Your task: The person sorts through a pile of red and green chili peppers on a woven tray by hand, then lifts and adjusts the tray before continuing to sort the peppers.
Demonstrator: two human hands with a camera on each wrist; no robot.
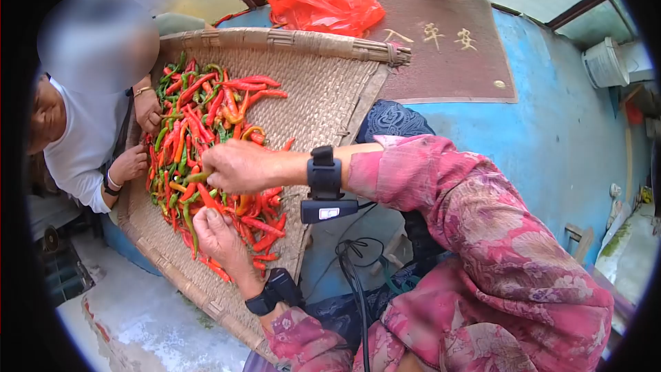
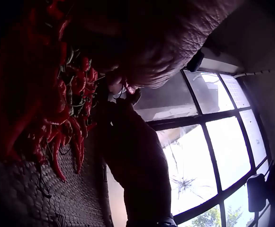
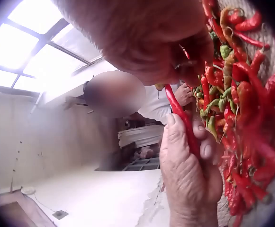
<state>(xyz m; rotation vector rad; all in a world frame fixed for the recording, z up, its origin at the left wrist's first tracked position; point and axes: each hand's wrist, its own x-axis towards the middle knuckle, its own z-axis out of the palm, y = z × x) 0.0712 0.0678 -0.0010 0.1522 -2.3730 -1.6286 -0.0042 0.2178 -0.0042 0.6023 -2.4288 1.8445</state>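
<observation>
My left hand [image 1: 226, 242] grips a long red chili pepper [image 3: 181, 113], thumb laid along it and its narrow end sticking up past the fingers. Just above in the head view, my right hand [image 1: 246, 167] has its fingers curled, pinching a greenish chili pepper [image 1: 197, 178] that pokes out at the fingertips. Both hands are close together over a heap of red, orange and green chilies [image 1: 200, 114]. The heap lies on a woven bamboo tray [image 1: 313, 89]. In the left wrist view, the hands are mostly in shadow.
Across the tray sits another person in a white top [image 1: 86, 141], hands at the pile's far edge. A red plastic bag [image 1: 327, 8] lies behind the tray near a brown mat [image 1: 447, 48]. Black cables [image 1: 354, 282] hang beside my lap. A white bucket [image 1: 606, 63] stands far right.
</observation>
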